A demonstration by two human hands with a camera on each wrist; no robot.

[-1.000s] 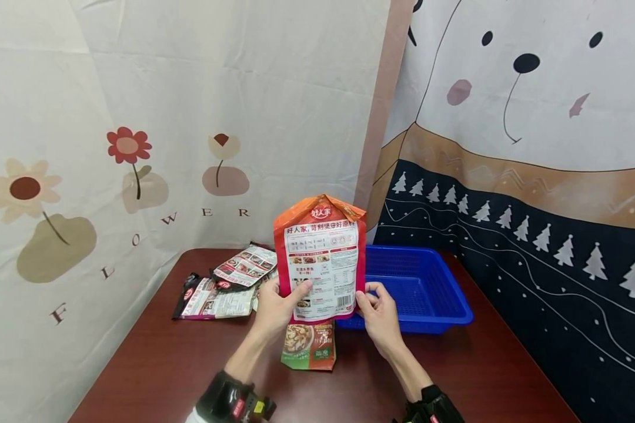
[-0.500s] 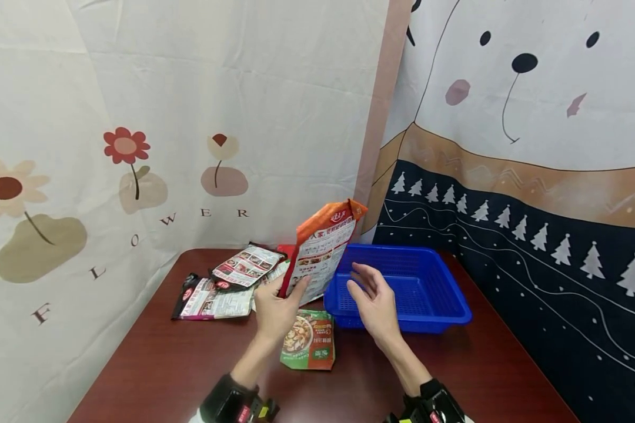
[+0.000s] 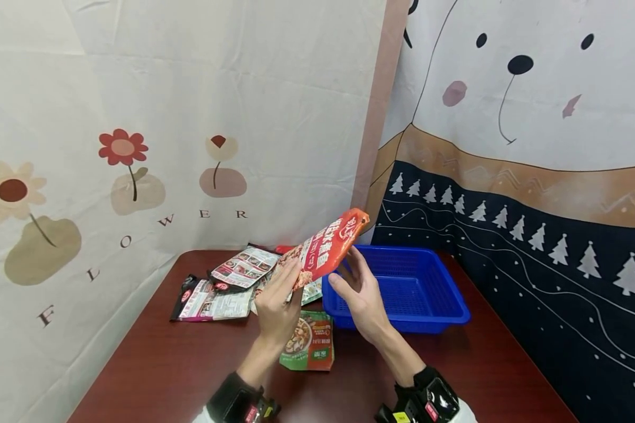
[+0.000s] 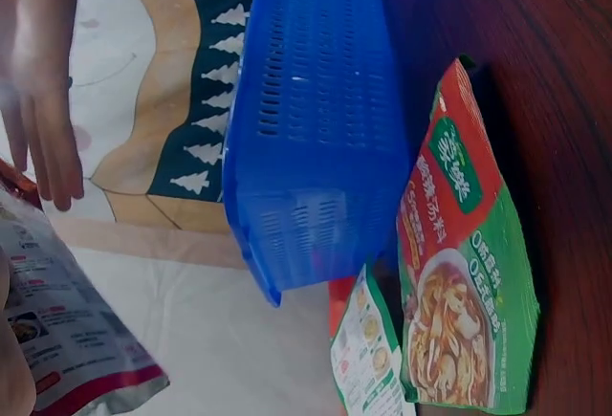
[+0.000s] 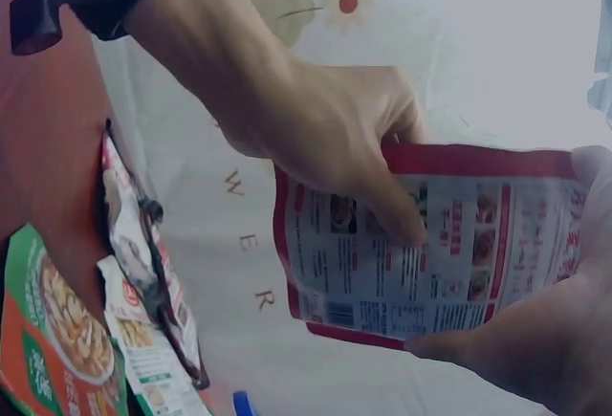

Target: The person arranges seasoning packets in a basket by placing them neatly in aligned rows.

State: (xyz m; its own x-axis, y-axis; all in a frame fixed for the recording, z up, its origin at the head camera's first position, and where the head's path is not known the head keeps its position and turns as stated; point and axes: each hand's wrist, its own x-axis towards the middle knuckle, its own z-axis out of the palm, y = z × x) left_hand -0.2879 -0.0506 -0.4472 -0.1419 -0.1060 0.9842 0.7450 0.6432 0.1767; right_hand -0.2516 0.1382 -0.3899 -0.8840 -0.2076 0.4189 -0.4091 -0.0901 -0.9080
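An orange-red seasoning pouch (image 3: 325,252) is held aloft, tilted toward the upper right, with its red front showing in the head view. My left hand (image 3: 277,308) grips its lower part; in the right wrist view the left thumb (image 5: 402,215) lies across the printed back. My right hand (image 3: 365,299) is at the pouch's upper end, thumb and fingers spread about its edge. In the left wrist view the right hand's fingers (image 4: 57,153) look straight beside the pouch. Beneath, a green-and-red pouch (image 3: 317,346) lies flat on the table.
A blue plastic basket (image 3: 402,324) stands at the table's back right. To the left lie several overlapping pouches, among them a black-edged one (image 3: 246,267) and another with a purple-edged bottom (image 3: 217,302). Printed cloths (image 3: 296,117) hang behind the table.
The pouch has turned from its back to its front and tipped rightward. My right hand released its lower corner, then came to its upper end, while my left hand kept its grip.
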